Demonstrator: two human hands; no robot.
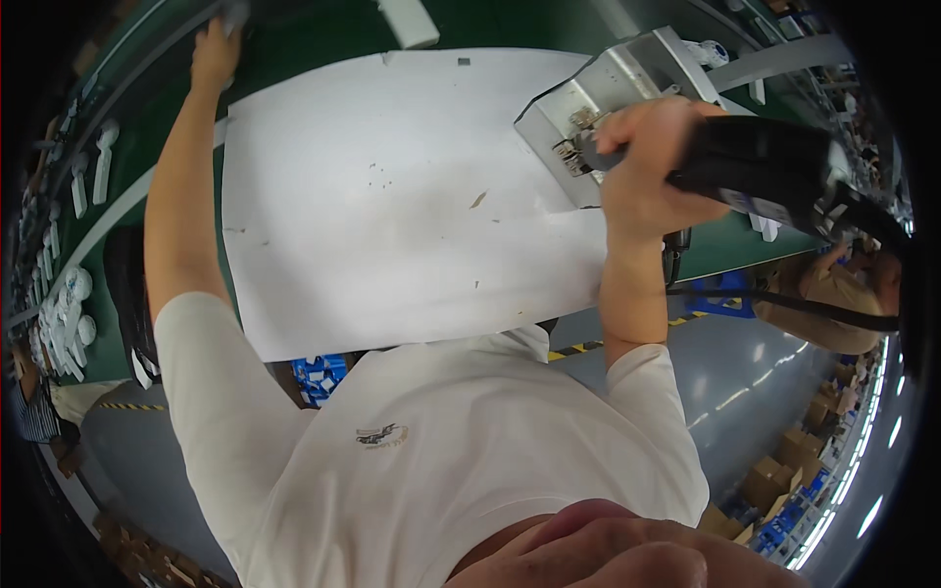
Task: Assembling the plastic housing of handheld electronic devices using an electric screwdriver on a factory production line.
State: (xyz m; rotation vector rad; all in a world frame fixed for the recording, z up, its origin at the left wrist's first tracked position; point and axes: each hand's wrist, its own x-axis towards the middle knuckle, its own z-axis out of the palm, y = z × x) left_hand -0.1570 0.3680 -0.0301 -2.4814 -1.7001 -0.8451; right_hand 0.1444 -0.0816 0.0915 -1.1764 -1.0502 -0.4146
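Observation:
My right hand [649, 167] is closed, slightly blurred, around a black corded power tool [755, 162]. Its body sticks out to the right of my fist, and its exact kind is not plain. Just left of the fist is a metal fixture [559, 113] with a small clamp-like part [571, 157] on it. At the far left, my left arm stretches out over the green bench. The fingers of my left hand [216, 54] are curled at a pale, blurred object [233, 18] that I cannot make out.
A large white sheet [392, 216] covers the bench before me. A white box-like piece [410, 24] lies beyond it. White parts [69, 314] line the left side. A black cable [784, 299] runs at right. Another person [823, 304] is at the right; cardboard boxes [774, 480] stand behind.

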